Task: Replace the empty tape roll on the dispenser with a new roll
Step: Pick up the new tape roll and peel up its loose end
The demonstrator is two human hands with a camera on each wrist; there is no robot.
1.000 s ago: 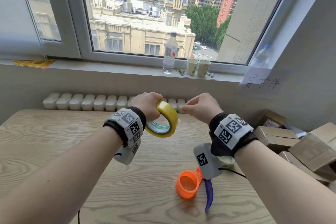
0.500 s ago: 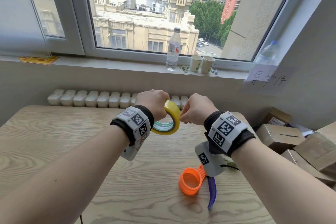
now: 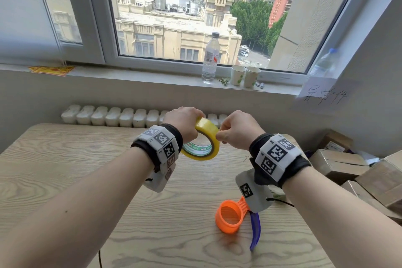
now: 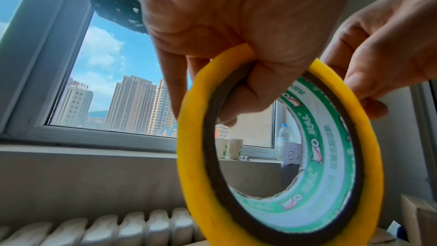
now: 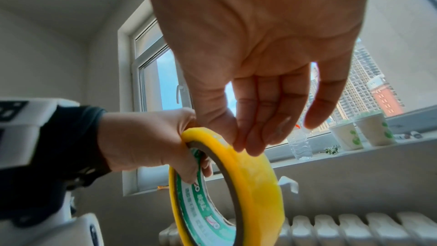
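right hand pinches tape roll (yellow) | left hand grips it

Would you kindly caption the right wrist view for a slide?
Left hand grips the yellow tape roll while the right hand pinches its outer edge, before a window.

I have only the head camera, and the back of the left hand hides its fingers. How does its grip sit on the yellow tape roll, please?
Observer: The left wrist view shows one digit of the left hand hooked through the core of the tape roll, against its inner wall at the top.
Operator: And the other hand, does it hold a loose end?
Observer: In the right wrist view the right hand brings thumb and fingertips together on the yellow outer band near the top. No lifted end is visible.
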